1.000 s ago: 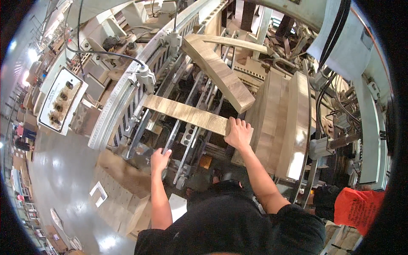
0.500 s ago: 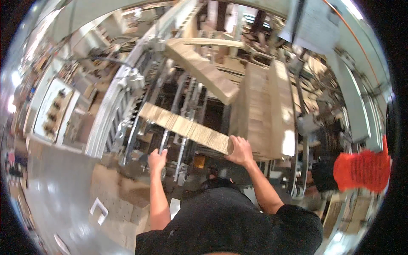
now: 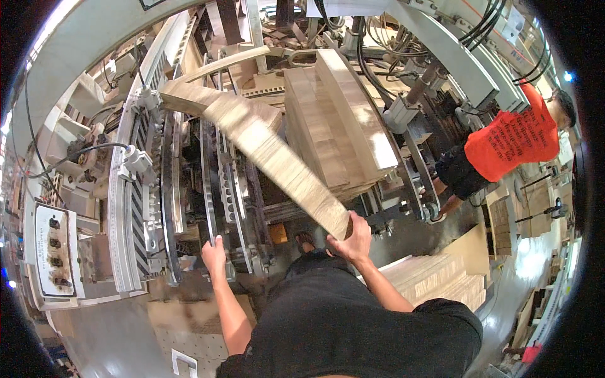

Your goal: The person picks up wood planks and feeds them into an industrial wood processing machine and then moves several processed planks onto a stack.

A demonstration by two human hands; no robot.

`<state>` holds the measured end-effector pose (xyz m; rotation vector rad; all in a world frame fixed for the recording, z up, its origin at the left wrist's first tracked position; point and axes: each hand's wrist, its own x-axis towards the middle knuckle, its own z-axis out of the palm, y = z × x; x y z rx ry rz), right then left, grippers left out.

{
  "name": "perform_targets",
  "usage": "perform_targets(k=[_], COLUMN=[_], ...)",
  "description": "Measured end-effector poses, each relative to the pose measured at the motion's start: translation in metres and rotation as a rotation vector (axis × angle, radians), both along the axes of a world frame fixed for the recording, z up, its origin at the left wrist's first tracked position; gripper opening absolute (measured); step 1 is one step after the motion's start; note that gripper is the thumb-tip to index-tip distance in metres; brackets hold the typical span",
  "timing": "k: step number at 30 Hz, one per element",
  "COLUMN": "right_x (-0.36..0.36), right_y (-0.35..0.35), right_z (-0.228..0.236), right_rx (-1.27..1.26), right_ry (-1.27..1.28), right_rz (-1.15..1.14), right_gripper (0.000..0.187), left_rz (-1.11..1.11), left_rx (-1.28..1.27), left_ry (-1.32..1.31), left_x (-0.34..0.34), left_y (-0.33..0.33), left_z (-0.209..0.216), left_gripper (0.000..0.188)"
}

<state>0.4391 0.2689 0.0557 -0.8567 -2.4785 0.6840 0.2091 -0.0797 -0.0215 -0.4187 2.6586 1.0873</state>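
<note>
My right hand [image 3: 354, 238] grips the near end of a long, pale wooden board [image 3: 277, 157], thumb on one side and fingers on the other. The board slants away to the far left over the machine's rails. Its far end overlaps another wooden board [image 3: 189, 96]; whether they touch I cannot tell. My left hand [image 3: 215, 255] is closed around the near end of a narrow metal rail [image 3: 208, 183]. To the right of the held board rests a stack of thick wooden boards [image 3: 315, 126].
A control panel with several knobs [image 3: 55, 252] stands at the left. More stacked boards [image 3: 435, 277] lie low at my right. A co-worker in an orange shirt [image 3: 513, 145] bends beside the machine. A grey machine arm [image 3: 450, 57] with cables hangs at the upper right.
The held board's far end has swung away from me and now overlaps the other board. My right hand keeps its grip. The head view has shifted, showing more of the co-worker.
</note>
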Motion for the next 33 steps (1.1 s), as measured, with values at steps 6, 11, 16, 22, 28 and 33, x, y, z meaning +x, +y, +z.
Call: perform_targets(k=[6, 11, 16, 22, 28, 33], right_x=[-0.043, -0.074, -0.117, -0.183, -0.238, -0.256], right_y=[0.021, 0.046, 0.062, 0.110, 0.166, 0.165], right_z=[0.026, -0.001, -0.027, -0.043, -0.065, -0.065], right_rx=[-0.157, 0.156, 0.314, 0.224, 0.271, 0.212], right_ry=[-0.035, -0.203, -0.285, -0.289, -0.207, -0.216], right_rz=[-0.317, -0.258, 0.096, 0.056, -0.007, -0.001], right_gripper=[0.079, 0.082, 0.061, 0.052, 0.047, 0.049], left_rz=[0.008, -0.013, -0.014, 0.025, 0.029, 0.105], left_rx=[0.009, 0.000, -0.042, -0.032, -0.092, -0.099], left_ry=[0.036, 0.053, 0.069, 0.060, 0.072, -0.013], left_x=[0.000, 0.001, 0.001, 0.005, 0.008, 0.016], left_y=[-0.006, -0.007, -0.008, -0.003, 0.012, -0.001], left_z=[-0.013, -0.008, -0.002, 0.005, 0.030, 0.019], left_gripper=[0.046, 0.047, 0.046, 0.045, 0.043, 0.042])
